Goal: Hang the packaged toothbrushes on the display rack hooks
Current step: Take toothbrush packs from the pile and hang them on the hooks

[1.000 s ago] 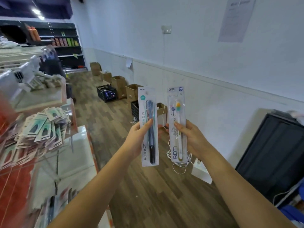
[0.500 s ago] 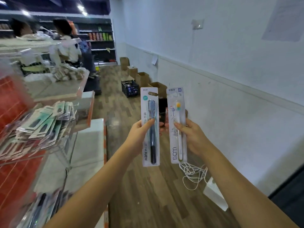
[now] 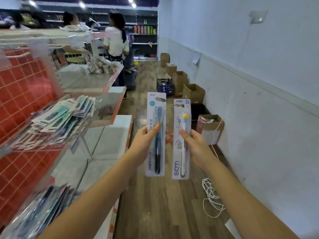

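My left hand (image 3: 145, 140) grips a packaged dark blue toothbrush (image 3: 156, 107) upright, thumb across its front. Beside it, my right hand (image 3: 196, 145) holds a packaged white toothbrush with a yellow head (image 3: 181, 166), also upright. The two packs stand side by side, apart, in mid air over the aisle floor. To the left is the red grid display rack (image 3: 25, 87). Several packaged toothbrushes (image 3: 57, 121) hang bunched on its hooks, and more packs (image 3: 43, 209) hang lower down, blurred.
White shelves (image 3: 107, 144) jut out from the rack below the hooks. Cardboard boxes (image 3: 193, 92) and a black crate (image 3: 164, 85) line the right wall. A loose white cord (image 3: 211, 197) lies on the wooden floor. Two people (image 3: 115, 44) stand at the aisle's far end.
The view has swung left, bringing the red rack and the two people further into sight. Both hands keep the packs upright and side by side as before.
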Demonstrator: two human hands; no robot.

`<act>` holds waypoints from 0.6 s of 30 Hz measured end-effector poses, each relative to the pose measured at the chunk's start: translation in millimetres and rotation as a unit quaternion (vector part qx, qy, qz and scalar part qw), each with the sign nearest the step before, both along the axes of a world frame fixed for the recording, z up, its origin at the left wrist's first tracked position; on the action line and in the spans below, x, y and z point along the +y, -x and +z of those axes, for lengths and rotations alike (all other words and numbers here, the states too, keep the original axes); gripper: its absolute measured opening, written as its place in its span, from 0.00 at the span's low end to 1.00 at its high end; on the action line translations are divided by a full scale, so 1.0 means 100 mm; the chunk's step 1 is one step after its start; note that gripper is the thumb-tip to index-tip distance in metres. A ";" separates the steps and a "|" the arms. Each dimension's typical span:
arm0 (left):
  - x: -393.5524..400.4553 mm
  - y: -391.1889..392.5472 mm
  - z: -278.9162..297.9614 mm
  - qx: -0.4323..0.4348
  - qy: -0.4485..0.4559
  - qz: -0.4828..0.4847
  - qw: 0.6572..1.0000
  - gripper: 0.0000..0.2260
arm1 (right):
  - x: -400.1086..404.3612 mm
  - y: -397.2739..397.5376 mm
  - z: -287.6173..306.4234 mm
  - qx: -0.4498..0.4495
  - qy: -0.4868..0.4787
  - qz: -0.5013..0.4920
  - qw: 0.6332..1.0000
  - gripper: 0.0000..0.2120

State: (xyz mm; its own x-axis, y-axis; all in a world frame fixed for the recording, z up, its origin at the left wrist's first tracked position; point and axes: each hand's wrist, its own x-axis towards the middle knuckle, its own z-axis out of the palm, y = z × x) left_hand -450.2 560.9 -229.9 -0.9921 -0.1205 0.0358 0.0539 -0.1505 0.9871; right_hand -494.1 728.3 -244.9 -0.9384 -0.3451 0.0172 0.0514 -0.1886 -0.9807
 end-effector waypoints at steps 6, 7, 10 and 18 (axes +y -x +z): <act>-0.26 0.48 -0.07 -0.003 0.017 0.035 0.999 0.10 | -0.30 0.55 -0.03 -0.003 0.007 0.026 1.000 0.08; -0.32 0.56 -0.07 0.000 0.017 0.040 0.999 0.10 | -0.36 0.65 -0.02 -0.005 0.006 0.027 1.000 0.09; -0.47 0.79 -0.05 0.007 0.013 0.061 0.998 0.11 | -0.55 0.94 0.05 0.006 0.000 0.033 0.999 0.12; -1.01 1.26 0.04 0.032 0.000 0.107 0.994 0.06 | -1.12 1.57 0.17 0.035 -0.008 0.066 0.997 0.11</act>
State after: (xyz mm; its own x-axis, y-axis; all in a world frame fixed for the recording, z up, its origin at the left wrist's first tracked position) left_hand -576.4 460.4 -226.4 -0.9397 -0.3279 0.0972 0.1465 -0.1291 0.9807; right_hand -650.9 616.0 -228.1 -0.8812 -0.4668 0.0742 0.0061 -0.1682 -0.9857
